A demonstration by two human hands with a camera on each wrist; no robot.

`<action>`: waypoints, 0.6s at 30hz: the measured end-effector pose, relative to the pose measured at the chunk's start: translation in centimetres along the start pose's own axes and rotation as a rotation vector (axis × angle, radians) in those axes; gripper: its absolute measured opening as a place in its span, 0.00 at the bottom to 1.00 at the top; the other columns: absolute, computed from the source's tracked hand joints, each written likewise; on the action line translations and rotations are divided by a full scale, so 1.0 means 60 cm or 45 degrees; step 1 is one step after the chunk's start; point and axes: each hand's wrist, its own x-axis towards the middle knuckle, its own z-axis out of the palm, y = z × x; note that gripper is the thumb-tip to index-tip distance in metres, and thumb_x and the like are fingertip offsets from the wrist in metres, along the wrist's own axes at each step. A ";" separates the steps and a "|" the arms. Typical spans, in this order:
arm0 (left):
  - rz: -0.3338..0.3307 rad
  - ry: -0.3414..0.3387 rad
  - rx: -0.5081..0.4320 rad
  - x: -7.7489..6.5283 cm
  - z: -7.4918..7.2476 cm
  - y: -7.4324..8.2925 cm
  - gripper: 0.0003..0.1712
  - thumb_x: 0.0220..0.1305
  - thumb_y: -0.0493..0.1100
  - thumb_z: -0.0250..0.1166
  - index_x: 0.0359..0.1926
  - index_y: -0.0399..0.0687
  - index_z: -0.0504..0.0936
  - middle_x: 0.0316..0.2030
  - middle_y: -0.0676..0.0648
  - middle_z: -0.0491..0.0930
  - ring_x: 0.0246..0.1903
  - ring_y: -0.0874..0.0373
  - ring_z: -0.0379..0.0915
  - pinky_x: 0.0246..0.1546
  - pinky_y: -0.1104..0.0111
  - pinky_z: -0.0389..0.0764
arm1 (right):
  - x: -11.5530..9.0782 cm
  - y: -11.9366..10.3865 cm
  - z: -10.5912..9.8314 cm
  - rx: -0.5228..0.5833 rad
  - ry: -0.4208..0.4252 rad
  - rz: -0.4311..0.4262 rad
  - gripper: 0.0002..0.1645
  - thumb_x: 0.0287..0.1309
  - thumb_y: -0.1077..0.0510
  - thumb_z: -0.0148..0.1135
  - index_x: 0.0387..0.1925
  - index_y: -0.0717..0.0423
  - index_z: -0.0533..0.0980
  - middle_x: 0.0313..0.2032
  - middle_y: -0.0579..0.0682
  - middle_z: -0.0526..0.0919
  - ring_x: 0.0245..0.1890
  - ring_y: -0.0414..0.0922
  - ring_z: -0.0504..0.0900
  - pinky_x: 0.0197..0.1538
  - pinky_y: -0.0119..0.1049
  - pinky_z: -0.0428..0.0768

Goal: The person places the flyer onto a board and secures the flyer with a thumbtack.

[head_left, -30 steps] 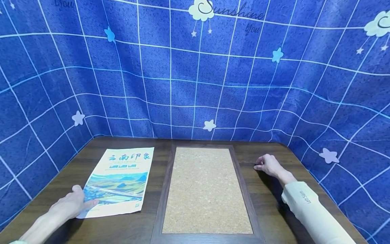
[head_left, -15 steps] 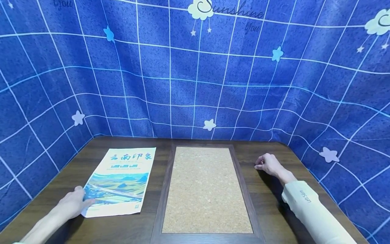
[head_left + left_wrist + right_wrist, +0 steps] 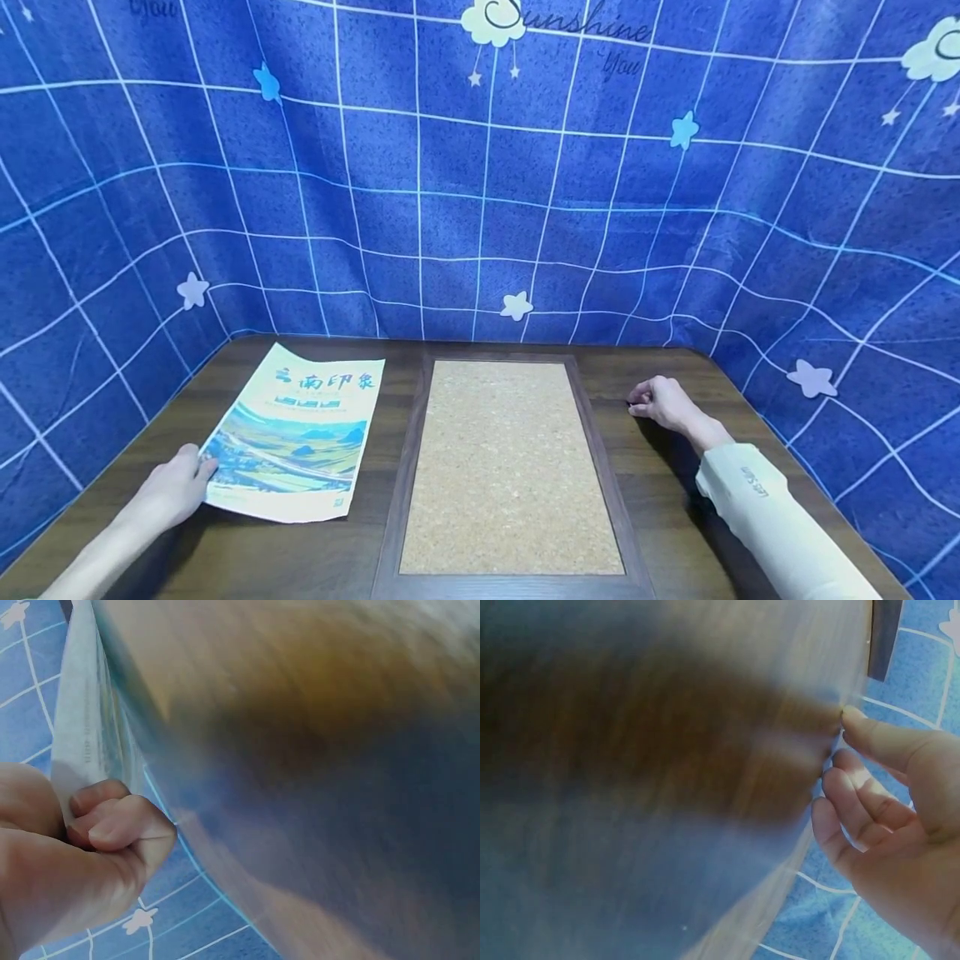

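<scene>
A paper poster point(image 3: 300, 433) with a landscape picture and Chinese lettering lies at the left of the head view. My left hand point(image 3: 167, 492) pinches its lower left edge between thumb and fingers; the left wrist view shows curled fingers point(image 3: 124, 825) against the sheet. The poster's top left corner bends up and hides part of a character. At the right, my right hand point(image 3: 667, 406) rests its fingertips on the dark wooden table point(image 3: 645, 492). Its fingers point(image 3: 847, 802) bend loosely, apart from the thumb. A small dark spot shows by the fingertips; I cannot tell what it is.
Between the hands lies a cork board point(image 3: 513, 467) in a dark wooden frame point(image 3: 409, 467). A blue curtain point(image 3: 450, 225) with white grid lines, stars and clouds surrounds the table's back and sides.
My left hand has shifted slightly up the head view, bringing its thumb from the poster's face to the edge. The poster has lifted and curved, its top left corner rising. My right hand stays put.
</scene>
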 end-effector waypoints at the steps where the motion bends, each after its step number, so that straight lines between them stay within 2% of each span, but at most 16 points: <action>1: 0.013 0.018 -0.011 0.000 -0.002 0.001 0.15 0.73 0.39 0.43 0.31 0.31 0.62 0.21 0.40 0.68 0.26 0.41 0.71 0.27 0.53 0.68 | 0.000 0.000 0.000 0.008 0.002 0.001 0.05 0.46 0.64 0.71 0.28 0.62 0.84 0.19 0.45 0.77 0.23 0.36 0.69 0.31 0.32 0.69; 4: 0.026 0.038 -0.076 0.001 -0.006 0.005 0.17 0.75 0.40 0.42 0.33 0.28 0.65 0.23 0.41 0.69 0.26 0.45 0.70 0.26 0.56 0.69 | 0.000 0.000 0.000 0.019 0.008 -0.013 0.05 0.46 0.64 0.71 0.29 0.62 0.84 0.19 0.45 0.78 0.23 0.35 0.69 0.30 0.31 0.69; 8: -0.027 -0.011 -0.251 0.000 -0.007 0.013 0.21 0.77 0.45 0.37 0.40 0.27 0.65 0.22 0.46 0.67 0.20 0.55 0.68 0.20 0.65 0.70 | 0.002 0.000 0.001 0.023 0.012 -0.009 0.04 0.46 0.65 0.70 0.28 0.62 0.84 0.19 0.44 0.79 0.23 0.35 0.70 0.30 0.30 0.69; 11: -0.055 -0.018 -0.346 -0.001 -0.006 0.020 0.23 0.77 0.48 0.35 0.42 0.29 0.64 0.21 0.50 0.63 0.15 0.61 0.63 0.17 0.69 0.69 | 0.003 0.001 0.001 0.017 0.008 -0.009 0.03 0.47 0.65 0.70 0.27 0.61 0.84 0.18 0.43 0.77 0.23 0.36 0.69 0.31 0.30 0.69; 18: -0.042 0.028 -0.412 0.005 -0.007 0.037 0.25 0.77 0.51 0.35 0.44 0.30 0.65 0.20 0.51 0.64 0.14 0.62 0.62 0.16 0.69 0.68 | 0.002 -0.002 0.001 0.015 0.013 0.001 0.03 0.46 0.66 0.70 0.27 0.62 0.84 0.18 0.45 0.76 0.23 0.37 0.69 0.30 0.30 0.67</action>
